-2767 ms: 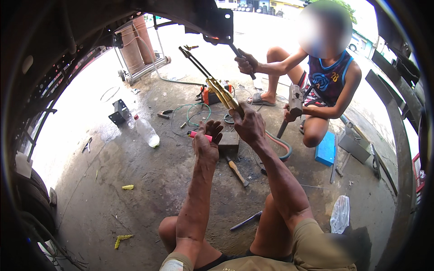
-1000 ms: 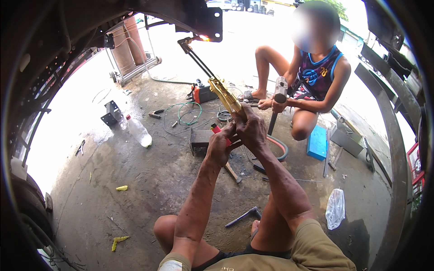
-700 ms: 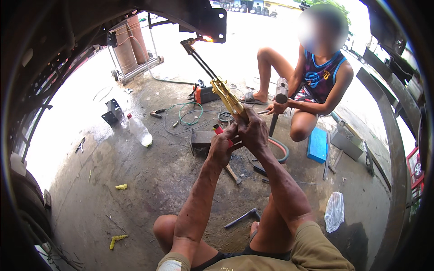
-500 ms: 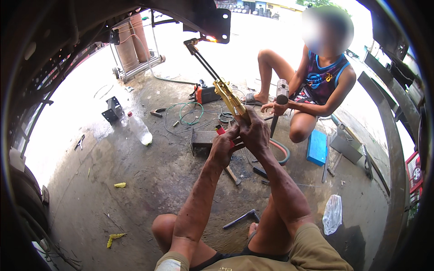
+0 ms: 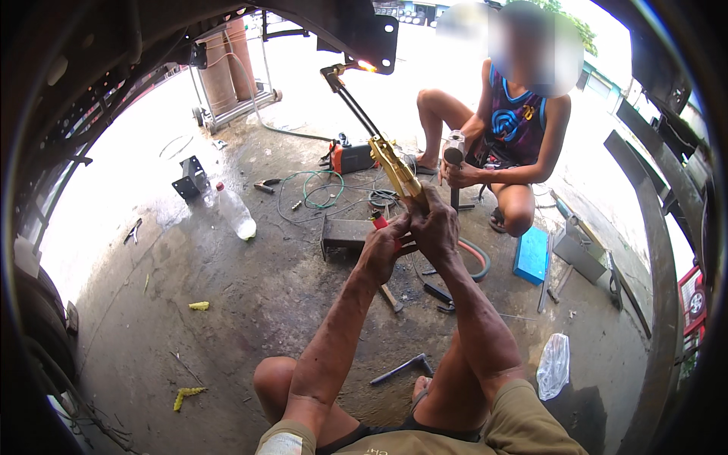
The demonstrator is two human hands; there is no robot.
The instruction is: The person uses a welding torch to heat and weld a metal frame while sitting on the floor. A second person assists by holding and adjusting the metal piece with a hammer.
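Note:
A brass cutting torch (image 5: pixel 393 168) with dark twin tubes points up and away from me, and my right hand (image 5: pixel 435 226) is closed around its handle. My left hand (image 5: pixel 385 250) is closed beside it, against the torch's lower end, with a red lighter (image 5: pixel 379 221) poking up from the fingers. The angled torch head (image 5: pixel 331 72) is right by the lower edge of a dark steel bracket (image 5: pixel 375 45) with holes, where an orange glow (image 5: pixel 367 66) shows. A red and grey hose (image 5: pixel 476 262) curves out behind my right forearm.
Facing me, a person (image 5: pixel 523 121) squats with a sledgehammer (image 5: pixel 453 155). On the concrete lie a steel channel piece (image 5: pixel 345 233), an orange-black machine (image 5: pixel 353 158), a plastic bottle (image 5: pixel 236 214), a blue box (image 5: pixel 532 254) and a hammer (image 5: pixel 391 299). Gas cylinders (image 5: pixel 220 83) stand on a trolley behind.
The torch and both my hands have shifted slightly right and down in the view. The other person sits more upright, and the sledgehammer appears further left.

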